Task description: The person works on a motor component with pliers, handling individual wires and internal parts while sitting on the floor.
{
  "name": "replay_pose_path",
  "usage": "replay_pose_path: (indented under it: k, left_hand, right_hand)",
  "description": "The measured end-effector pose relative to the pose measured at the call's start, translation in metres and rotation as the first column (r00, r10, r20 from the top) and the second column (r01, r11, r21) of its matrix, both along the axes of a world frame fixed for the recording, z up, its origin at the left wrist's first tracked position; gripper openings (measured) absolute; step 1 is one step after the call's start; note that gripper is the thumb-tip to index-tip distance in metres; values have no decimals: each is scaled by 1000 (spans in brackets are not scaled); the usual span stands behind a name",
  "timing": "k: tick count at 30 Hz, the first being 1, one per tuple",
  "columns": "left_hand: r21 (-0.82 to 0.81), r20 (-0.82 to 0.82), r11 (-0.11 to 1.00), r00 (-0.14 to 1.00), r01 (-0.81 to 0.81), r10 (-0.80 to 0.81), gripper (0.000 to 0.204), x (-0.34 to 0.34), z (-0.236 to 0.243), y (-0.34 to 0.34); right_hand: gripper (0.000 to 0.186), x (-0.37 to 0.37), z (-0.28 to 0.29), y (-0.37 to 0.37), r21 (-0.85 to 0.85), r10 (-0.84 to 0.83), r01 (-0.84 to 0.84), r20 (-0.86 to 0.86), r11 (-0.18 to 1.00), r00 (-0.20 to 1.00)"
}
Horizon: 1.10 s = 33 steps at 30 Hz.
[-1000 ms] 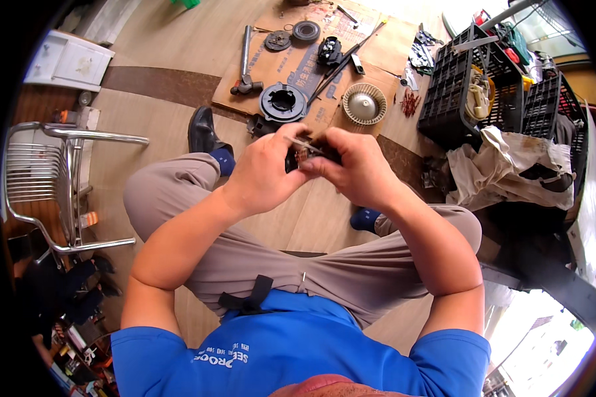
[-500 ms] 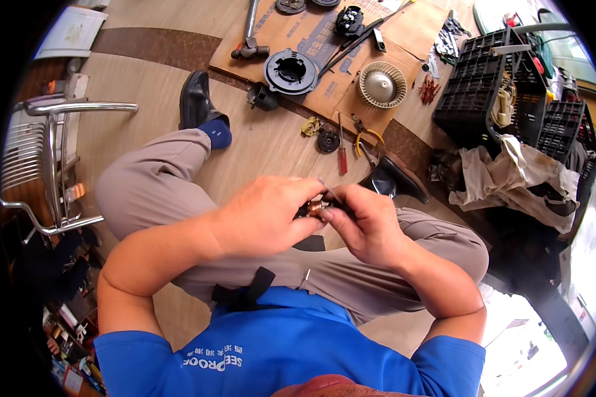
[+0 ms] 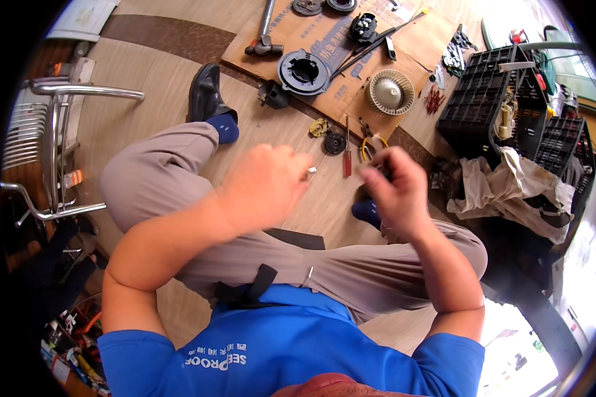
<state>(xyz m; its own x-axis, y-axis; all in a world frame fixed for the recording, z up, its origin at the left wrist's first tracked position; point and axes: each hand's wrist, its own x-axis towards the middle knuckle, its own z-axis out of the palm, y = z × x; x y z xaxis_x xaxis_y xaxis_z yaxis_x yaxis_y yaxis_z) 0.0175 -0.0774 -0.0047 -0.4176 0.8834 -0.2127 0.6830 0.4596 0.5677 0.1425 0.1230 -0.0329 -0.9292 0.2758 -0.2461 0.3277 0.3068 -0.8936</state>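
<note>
My left hand [image 3: 261, 188] is closed above my lap, somewhat blurred, with a small shiny metal piece [image 3: 312, 170] showing at its fingertips. To its right, my right hand [image 3: 404, 195] has its fingers curled and its thumb reaching left; a dark spot lies between them, too blurred to name. Beyond that hand, on the floor, lie pliers with yellow handles [image 3: 366, 149], partly covered by it. Beside them are a screwdriver with a red handle [image 3: 347, 164], a small black round part [image 3: 335, 142] and a yellowish part [image 3: 318, 128].
Flattened cardboard [image 3: 341, 99] carries a hammer [image 3: 265, 46], a black round housing [image 3: 303, 71], a blower wheel [image 3: 391, 92] and black parts. Black crates [image 3: 477, 99] with a rag [image 3: 510, 192] stand at right. A metal-framed chair [image 3: 53, 152] is at left.
My hands have come apart; before, they met around a small copper-coloured part. The right hand has moved right and away from me, toward the pliers. The view has shifted slightly.
</note>
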Motion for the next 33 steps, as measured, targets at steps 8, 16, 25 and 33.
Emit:
replay_pose_path:
  k: [8, 16, 25, 33]
  left_hand:
    - [237, 512, 855, 808, -461, 293, 31, -39, -7, 14]
    - [201, 633, 767, 679, -609, 373, 30, -39, -9, 22]
    - [225, 608, 737, 683, -638, 406, 32, -43, -18, 41]
    - [188, 699, 708, 600, -680, 390, 29, -43, -16, 43]
  right_hand:
    - [28, -3, -166, 75, 299, 54, -173, 368, 938, 928]
    - [33, -80, -290, 76, 402, -86, -44, 299, 914, 950]
    - [38, -93, -335, 111, 351, -120, 33, 229, 936, 966]
    - [21, -48, -328, 95, 604, -380, 173, 234, 778, 895]
